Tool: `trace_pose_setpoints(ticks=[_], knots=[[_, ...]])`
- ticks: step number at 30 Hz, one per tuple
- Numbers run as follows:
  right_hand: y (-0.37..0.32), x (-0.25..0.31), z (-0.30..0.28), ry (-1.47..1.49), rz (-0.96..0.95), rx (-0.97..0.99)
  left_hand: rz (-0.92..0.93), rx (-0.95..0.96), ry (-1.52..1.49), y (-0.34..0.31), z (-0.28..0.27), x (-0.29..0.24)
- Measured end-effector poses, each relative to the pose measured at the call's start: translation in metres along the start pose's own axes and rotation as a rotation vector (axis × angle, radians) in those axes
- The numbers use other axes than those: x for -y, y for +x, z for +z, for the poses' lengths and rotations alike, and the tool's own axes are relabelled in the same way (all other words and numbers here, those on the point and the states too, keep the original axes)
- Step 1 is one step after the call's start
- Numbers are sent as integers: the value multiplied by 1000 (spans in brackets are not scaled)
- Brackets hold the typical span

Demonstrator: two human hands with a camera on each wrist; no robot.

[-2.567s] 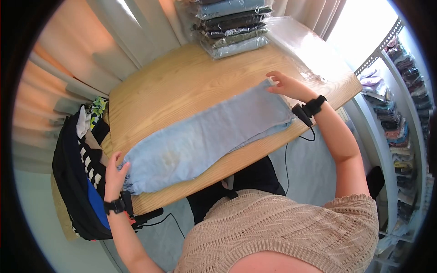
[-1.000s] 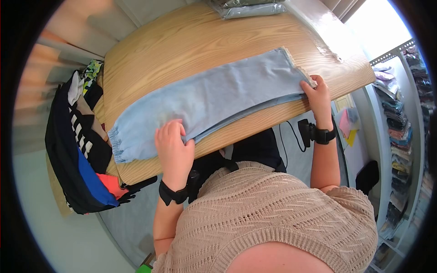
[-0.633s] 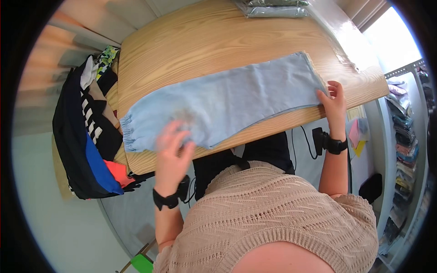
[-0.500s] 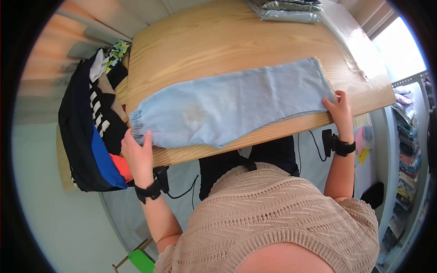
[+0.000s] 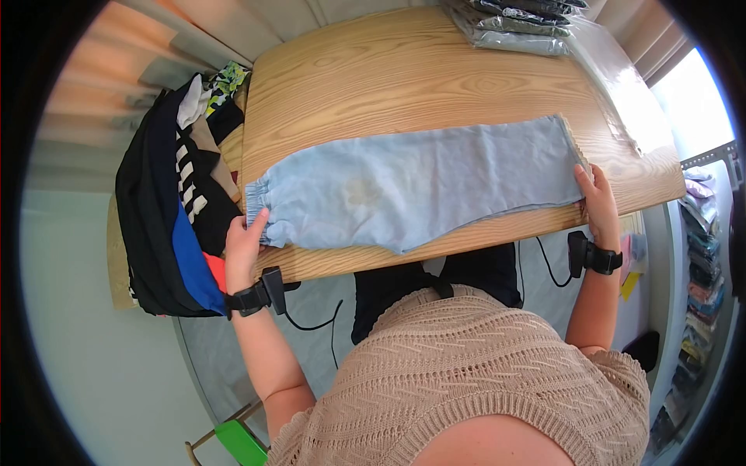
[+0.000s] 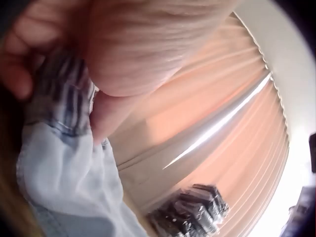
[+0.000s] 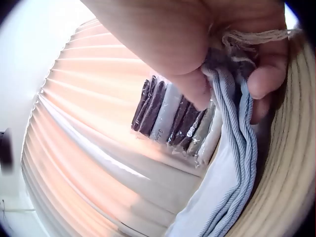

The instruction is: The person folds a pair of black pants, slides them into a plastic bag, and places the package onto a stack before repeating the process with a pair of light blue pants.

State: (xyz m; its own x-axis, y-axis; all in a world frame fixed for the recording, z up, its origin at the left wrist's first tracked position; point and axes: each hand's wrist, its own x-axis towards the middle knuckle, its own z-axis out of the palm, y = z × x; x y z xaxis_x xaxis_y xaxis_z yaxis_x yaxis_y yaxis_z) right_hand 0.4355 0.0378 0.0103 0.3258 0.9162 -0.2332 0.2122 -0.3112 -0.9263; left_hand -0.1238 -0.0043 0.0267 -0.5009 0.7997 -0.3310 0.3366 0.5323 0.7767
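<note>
Light blue trousers (image 5: 420,182) lie folded lengthwise along the table's near edge, with a dull patch on the left part. The left hand (image 5: 244,242) pinches their gathered elastic end at the near corner; in the left wrist view, thumb and fingers of the left hand (image 6: 123,44) close round the ribbed band (image 6: 61,101). At the other end, the right hand (image 5: 600,203) grips the frayed edge near its corner. The right wrist view shows layered denim edges (image 7: 229,128) between the thumb and fingers of the right hand (image 7: 197,44).
Plastic-wrapped folded garments (image 5: 517,35) are stacked at the back of the wooden table (image 5: 350,85), beside clear plastic sheets (image 5: 614,78). A heap of dark and coloured clothes (image 5: 155,210) stands at the left edge. Shelves of garments (image 5: 703,256) are on the right; a cable hangs below each wrist.
The left hand has gone from the middle of the trousers' near edge to the elastic end and pinches it. The right hand stays at the frayed end. The head view has shifted.
</note>
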Motion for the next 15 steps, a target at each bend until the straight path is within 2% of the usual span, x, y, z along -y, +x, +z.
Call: trace_pose_setpoints(ticks=[1, 3, 4, 6, 9, 11, 14, 15], knots=[[0, -2, 0, 0, 0, -2, 1, 1, 0, 1, -4, 2], [0, -4, 0, 15, -41, 26, 67, 103, -399, 3, -15, 3], [-1, -3, 2, 18, -42, 25, 110, 86, -580, -2, -20, -5], [-11, 0, 12, 229, -13, 139, 119, -11, -628, 1, -36, -8], [-19, 1, 23, 201, -2, 230, 115, -12, -595, 3, -39, -5], [-16, -1, 25, 182, 15, 211, 102, 16, -536, 3, -40, -7], [-14, -4, 26, 132, 54, 168, 214, -149, -425, -16, -26, -36], [-16, -1, 28, 121, 53, 151, 216, -147, -424, -26, -19, -49]])
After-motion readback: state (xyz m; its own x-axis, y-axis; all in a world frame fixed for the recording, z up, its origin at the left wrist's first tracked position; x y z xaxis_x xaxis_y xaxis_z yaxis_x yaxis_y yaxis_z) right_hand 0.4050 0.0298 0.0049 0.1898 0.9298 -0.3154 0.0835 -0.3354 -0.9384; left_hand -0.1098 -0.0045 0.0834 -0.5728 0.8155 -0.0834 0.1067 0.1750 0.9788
